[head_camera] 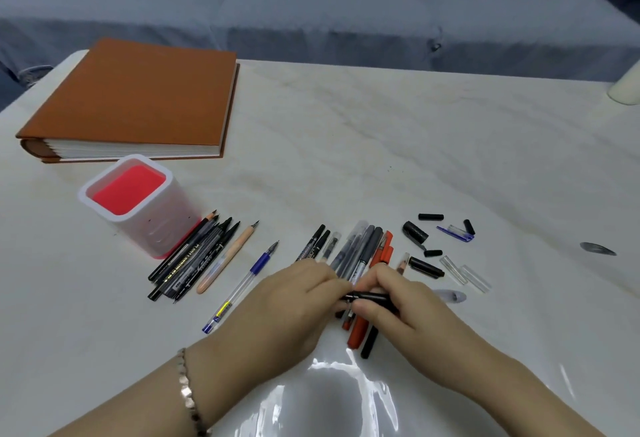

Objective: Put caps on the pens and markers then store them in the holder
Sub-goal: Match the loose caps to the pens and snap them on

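Both hands, left (304,298) and right (394,301), grip one slim glossy black pen (369,297) held level.

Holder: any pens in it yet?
No. The holder shows only its bare red inside, while the pens lie on the table beside it.
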Action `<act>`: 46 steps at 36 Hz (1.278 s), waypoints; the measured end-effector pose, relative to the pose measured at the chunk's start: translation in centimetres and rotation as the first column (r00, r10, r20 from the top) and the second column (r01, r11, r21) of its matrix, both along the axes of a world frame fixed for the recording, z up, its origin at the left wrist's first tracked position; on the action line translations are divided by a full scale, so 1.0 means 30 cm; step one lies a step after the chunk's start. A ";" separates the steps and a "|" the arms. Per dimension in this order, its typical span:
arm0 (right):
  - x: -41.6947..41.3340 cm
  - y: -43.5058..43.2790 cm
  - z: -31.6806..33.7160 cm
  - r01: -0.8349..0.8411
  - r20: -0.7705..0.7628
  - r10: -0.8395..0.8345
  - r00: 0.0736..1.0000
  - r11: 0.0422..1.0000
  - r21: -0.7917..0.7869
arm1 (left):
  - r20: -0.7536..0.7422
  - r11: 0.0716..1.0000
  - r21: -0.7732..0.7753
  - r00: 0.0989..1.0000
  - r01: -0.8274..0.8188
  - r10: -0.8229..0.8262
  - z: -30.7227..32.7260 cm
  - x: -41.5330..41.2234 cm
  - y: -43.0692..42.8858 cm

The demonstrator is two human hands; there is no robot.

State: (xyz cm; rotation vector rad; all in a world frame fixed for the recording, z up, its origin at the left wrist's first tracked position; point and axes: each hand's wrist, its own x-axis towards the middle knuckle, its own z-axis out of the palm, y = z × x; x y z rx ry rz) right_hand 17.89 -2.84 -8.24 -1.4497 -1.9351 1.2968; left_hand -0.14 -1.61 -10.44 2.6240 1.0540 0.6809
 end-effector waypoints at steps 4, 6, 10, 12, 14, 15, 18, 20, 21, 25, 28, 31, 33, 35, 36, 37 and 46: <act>0.029 0.039 -0.025 -0.004 0.259 -0.037 0.965 0.988 0.154 | 0.074 0.911 -0.330 0.956 -0.246 0.285 0.007 0.036 -0.004; 0.065 0.057 -0.039 0.057 0.300 -0.118 0.946 0.977 0.205 | 0.183 0.824 -0.455 0.871 -0.337 0.457 0.011 0.037 0.005; 0.179 0.094 -0.071 0.182 0.407 -0.320 0.856 0.922 0.342 | 0.325 0.576 -0.755 0.583 -0.313 0.744 0.043 0.029 0.048; 0.231 0.117 -0.087 0.241 0.443 -0.401 0.802 0.896 0.374 | 0.351 0.449 -0.879 0.418 -0.160 0.838 0.066 0.033 0.062; 0.265 0.140 -0.104 0.257 0.479 -0.429 0.766 0.887 0.382 | 0.342 0.386 -0.919 0.329 -0.076 0.880 0.091 0.031 0.072; 0.274 0.151 -0.114 0.249 0.507 -0.423 0.751 0.893 0.376 | 0.341 0.376 -0.924 0.310 -0.061 0.887 0.097 0.030 0.074; 0.275 0.185 -0.139 0.229 0.574 -0.377 0.727 0.921 0.316 | 0.331 0.388 -0.915 0.348 -0.109 0.877 0.107 0.023 0.072; 0.265 0.196 -0.152 0.204 0.603 -0.346 0.719 0.934 0.292 | 0.308 0.375 -0.920 0.387 -0.109 0.869 0.111 0.017 0.063; 0.262 0.198 -0.158 0.191 0.611 -0.339 0.715 0.936 0.296 | 0.293 0.354 -0.931 0.402 -0.085 0.867 0.115 0.013 0.057; 0.266 0.186 -0.174 0.123 0.641 -0.331 0.692 0.930 0.347 | 0.227 0.277 -0.960 0.470 -0.039 0.853 0.132 -0.008 0.033; 0.266 0.163 -0.146 0.172 0.541 -0.373 0.754 0.907 0.384 | 0.201 0.242 -0.970 0.505 -0.017 0.839 0.133 -0.022 0.027; 0.242 0.125 -0.094 0.258 0.302 -0.370 0.879 0.900 0.350 | 0.220 0.238 -0.971 0.533 0.037 0.817 0.136 -0.031 0.024; 0.216 0.098 -0.060 0.292 0.144 -0.349 0.926 0.904 0.313 | 0.250 0.239 -0.967 0.526 0.090 0.813 0.137 -0.031 0.021; 0.192 0.074 -0.033 0.289 0.049 -0.314 0.948 0.916 0.280 | 0.279 0.248 -0.960 0.518 0.129 0.809 0.139 -0.029 0.018; 0.182 0.063 -0.024 0.284 0.012 -0.298 0.955 0.922 0.262 | 0.291 0.255 -0.957 0.517 0.141 0.805 0.138 -0.028 0.016; 0.173 0.053 -0.016 0.283 -0.019 -0.287 0.958 0.928 0.244 | 0.299 0.260 -0.954 0.518 0.149 0.801 0.138 -0.028 0.014; 0.126 0.010 0.017 0.334 -0.122 -0.315 0.941 0.922 0.198 | 0.341 0.296 -0.939 0.552 0.172 0.761 0.134 -0.029 0.001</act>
